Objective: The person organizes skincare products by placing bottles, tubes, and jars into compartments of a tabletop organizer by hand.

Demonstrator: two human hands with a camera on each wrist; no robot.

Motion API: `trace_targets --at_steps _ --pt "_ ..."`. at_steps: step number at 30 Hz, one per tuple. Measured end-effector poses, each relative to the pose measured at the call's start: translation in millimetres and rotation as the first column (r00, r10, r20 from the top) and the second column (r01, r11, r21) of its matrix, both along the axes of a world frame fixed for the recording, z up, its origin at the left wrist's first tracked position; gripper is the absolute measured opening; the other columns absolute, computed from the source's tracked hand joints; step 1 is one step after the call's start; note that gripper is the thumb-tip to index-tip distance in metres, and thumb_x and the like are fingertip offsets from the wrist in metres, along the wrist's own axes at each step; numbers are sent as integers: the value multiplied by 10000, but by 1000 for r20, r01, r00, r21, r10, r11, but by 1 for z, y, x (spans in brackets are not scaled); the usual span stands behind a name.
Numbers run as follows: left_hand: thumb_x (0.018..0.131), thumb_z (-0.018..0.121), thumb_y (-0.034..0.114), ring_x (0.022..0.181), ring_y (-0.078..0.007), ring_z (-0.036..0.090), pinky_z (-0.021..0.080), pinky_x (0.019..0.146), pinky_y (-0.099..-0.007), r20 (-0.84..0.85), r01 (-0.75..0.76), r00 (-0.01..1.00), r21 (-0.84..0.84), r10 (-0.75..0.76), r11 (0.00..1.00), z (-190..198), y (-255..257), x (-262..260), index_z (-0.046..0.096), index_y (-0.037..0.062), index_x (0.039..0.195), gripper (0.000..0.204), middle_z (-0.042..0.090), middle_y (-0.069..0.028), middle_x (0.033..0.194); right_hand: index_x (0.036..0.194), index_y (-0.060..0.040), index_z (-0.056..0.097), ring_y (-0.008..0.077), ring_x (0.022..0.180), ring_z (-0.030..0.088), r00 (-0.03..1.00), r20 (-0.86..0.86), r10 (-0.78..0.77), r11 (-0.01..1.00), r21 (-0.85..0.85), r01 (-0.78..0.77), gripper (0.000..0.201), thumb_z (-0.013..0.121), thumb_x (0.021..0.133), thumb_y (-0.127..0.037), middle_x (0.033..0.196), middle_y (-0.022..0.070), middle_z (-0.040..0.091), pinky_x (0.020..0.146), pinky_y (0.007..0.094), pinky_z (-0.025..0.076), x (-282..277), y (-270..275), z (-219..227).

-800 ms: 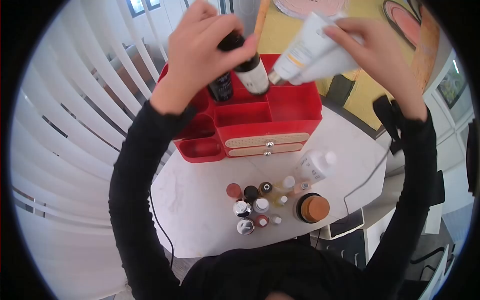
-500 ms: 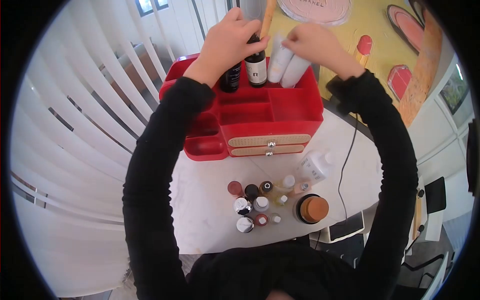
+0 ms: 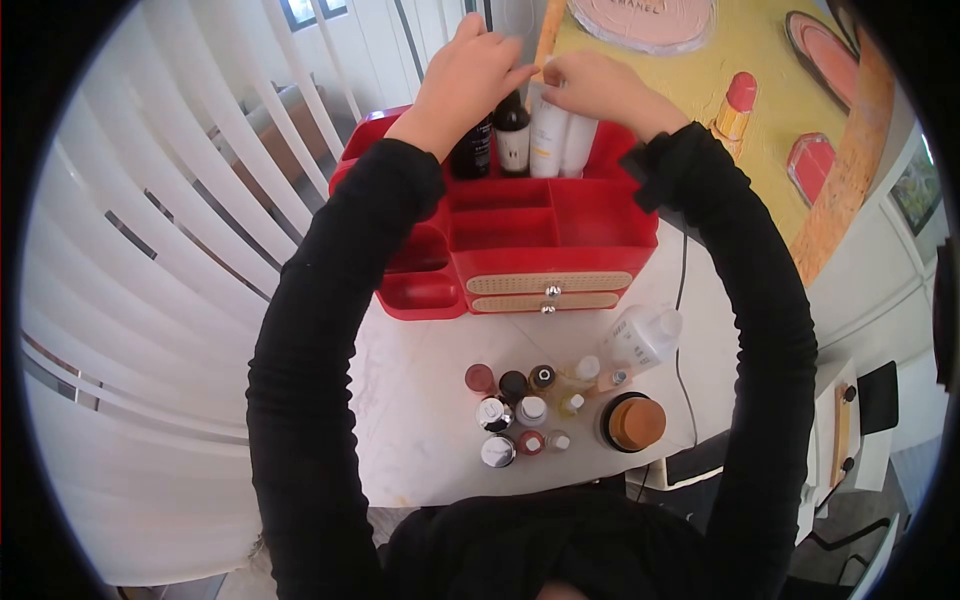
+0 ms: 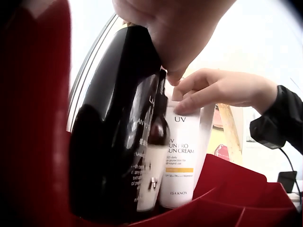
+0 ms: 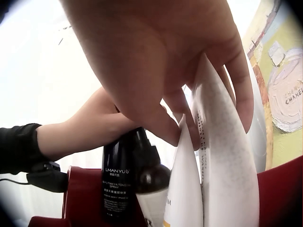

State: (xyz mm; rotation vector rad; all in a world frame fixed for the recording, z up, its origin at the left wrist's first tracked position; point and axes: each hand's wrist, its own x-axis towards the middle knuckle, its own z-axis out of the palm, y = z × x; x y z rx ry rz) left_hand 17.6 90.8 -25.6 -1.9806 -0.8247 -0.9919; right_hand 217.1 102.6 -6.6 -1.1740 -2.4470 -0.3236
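At the back row of the red organizer (image 3: 505, 255), my left hand (image 3: 465, 88) grips the top of a brown bottle with a white label (image 3: 513, 145). Close beside it a black bottle (image 4: 113, 127) stands upright. My right hand (image 3: 605, 92) pinches the upper ends of two white tubes, a sun cream tube (image 4: 180, 156) and a larger one (image 5: 227, 156). The tubes stand side by side, right of the brown bottle, lower ends inside the organizer. In the right wrist view my right fingers are around the larger tube's top; my left fingertips are partly hidden.
Several small bottles (image 3: 531, 409), a large clear bottle (image 3: 640, 338) and an orange-brown lidded jar (image 3: 637, 424) stand on the white table (image 3: 400, 440) in front of the organizer. A cable (image 3: 682, 370) runs along the right. White blinds (image 3: 150, 300) hang at left; a painted board (image 3: 760, 60) is behind.
Both tubes have come down and left into the organizer's back row, right hand still on them. The brown bottle has gone from tilted to upright beside the black one. Both hands are closer together.
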Motion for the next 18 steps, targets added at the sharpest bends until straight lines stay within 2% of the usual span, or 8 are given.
trace_targets --at_steps 2,4,10,11,12,14,16,18 --pt "859 726 295 926 -269 563 547 704 -394 -21 14 1000 15 -14 1000 -8 3 4 620 70 894 252 656 -60 808 1005 -70 722 336 903 679 1000 -1 -7 1000 -29 7 328 648 835 -341 939 168 706 787 434 533 5 9 -6" --pt "865 714 271 934 -270 561 545 724 -404 -26 -27 999 -163 23 986 -19 2 10 599 81 984 252 637 -61 860 981 -70 727 336 901 679 1000 -14 10 1000 -5 -10 312 650 833 -334 927 169 703 790 437 532 8 14 -12" --pt "865 716 301 989 -284 553 518 798 -398 -151 30 987 -119 -48 992 -21 3 -7 588 103 1045 297 612 -56 910 968 -83 749 336 850 683 999 35 -23 996 85 20 303 651 869 -352 866 155 708 761 432 539 4 17 -18" --pt "852 727 343 1024 -279 552 483 858 -437 -153 -23 988 -118 5 993 -21 0 -5 605 117 1066 334 629 -53 920 968 -83 749 336 850 683 999 33 -26 996 89 23 303 651 869 -352 866 155 708 761 432 539 4 15 -19" --pt "852 727 343 1024 -279 552 483 858 -437 -153 -24 988 -117 6 993 -23 -1 -4 605 117 1066 334 629 -53 920 952 -88 754 334 837 683 998 -25 -56 991 123 58 310 653 877 -371 844 147 706 751 434 539 3 13 -22" --pt "839 735 375 1037 -265 553 431 920 -500 -169 -160 972 27 162 987 -25 -5 -1 624 126 1067 355 653 -49 931 936 -93 760 332 824 683 993 -86 -82 983 160 95 319 655 886 -389 821 139 705 742 436 539 2 13 -27" --pt "851 723 392 1036 -255 554 399 945 -496 -166 -200 965 46 205 979 -28 -8 4 648 135 1063 341 662 -47 938 901 -101 764 327 821 684 989 -125 -73 965 243 102 332 659 887 -415 813 131 704 732 449 536 1 13 -31" --pt "864 711 408 1036 -246 555 366 969 -492 -164 -239 955 66 247 969 -27 -8 6 671 143 1059 331 671 -45 945 883 -99 759 327 819 684 986 -146 -85 966 232 117 331 659 887 -414 813 131 703 729 450 535 1 14 -32"
